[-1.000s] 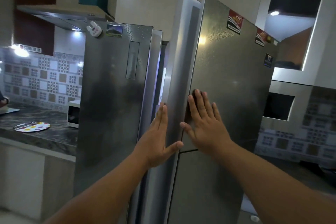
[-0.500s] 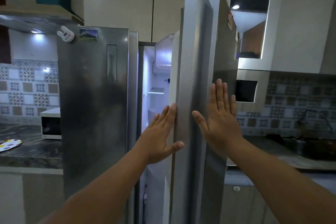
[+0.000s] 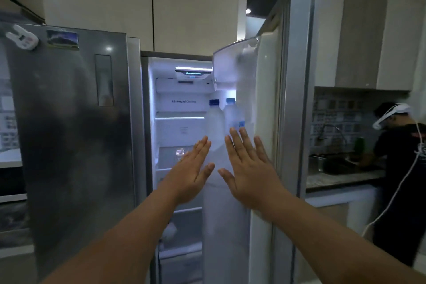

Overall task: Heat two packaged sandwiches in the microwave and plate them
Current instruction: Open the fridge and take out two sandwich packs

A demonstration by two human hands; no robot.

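The steel fridge's right door stands swung open, showing its white inner side with a door bin holding two frosted bottles. The lit fridge interior shows white shelves and a small glass item. My left hand and my right hand are held up flat with fingers spread in front of the opening, holding nothing. The right hand is near the door's inner side. No packaged sandwiches can be seen. The left fridge door is closed.
Magnets stick to the left door's top. A microwave shows at the far left edge. At the right, a person in black with a headset stands at a counter with a sink. Pale cabinets hang above.
The right fridge door has swung from nearly closed to wide open, exposing the interior. Both hands left the door's outer face and now hover in front of the opening. The view turned right.
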